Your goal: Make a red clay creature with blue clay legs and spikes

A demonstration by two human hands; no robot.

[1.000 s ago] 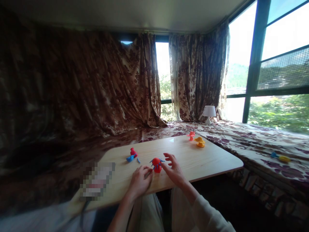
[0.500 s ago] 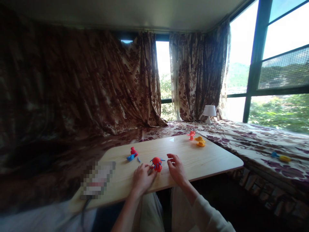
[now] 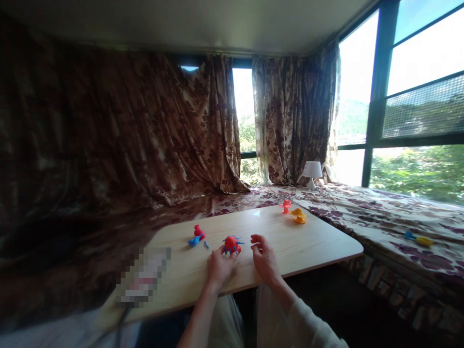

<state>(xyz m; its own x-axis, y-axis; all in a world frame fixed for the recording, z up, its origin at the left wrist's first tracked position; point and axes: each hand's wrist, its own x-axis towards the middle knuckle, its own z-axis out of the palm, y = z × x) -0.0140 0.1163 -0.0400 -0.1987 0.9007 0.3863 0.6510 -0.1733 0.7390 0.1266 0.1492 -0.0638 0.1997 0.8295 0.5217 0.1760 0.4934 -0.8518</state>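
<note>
A red rounded figure (image 3: 231, 242) with thin blue strips sticking out, perhaps of modelling clay, is at the near middle of the table. My left hand (image 3: 220, 267) grips it from below and the left, between thumb and fingers. To its right, my right hand (image 3: 266, 258) is held apart from the figure, fingers curved and spread, nothing in them. Left of the figure are a red lump (image 3: 199, 232), a blue piece (image 3: 194, 240) and a small blue strip (image 3: 206, 244).
A pink figure (image 3: 285, 208) and a yellow one (image 3: 298, 216) stand at the far right of the wooden table (image 3: 246, 223). A blurred-out flat object (image 3: 145, 278) with a cable lies at left. On the flowered bedding is a blue and yellow piece (image 3: 420, 239); a white lamp (image 3: 312, 170) stands behind.
My left hand has closed on the red figure and turned it, tilting it a little to the left. My right hand stays nearby. The view has shifted slightly.
</note>
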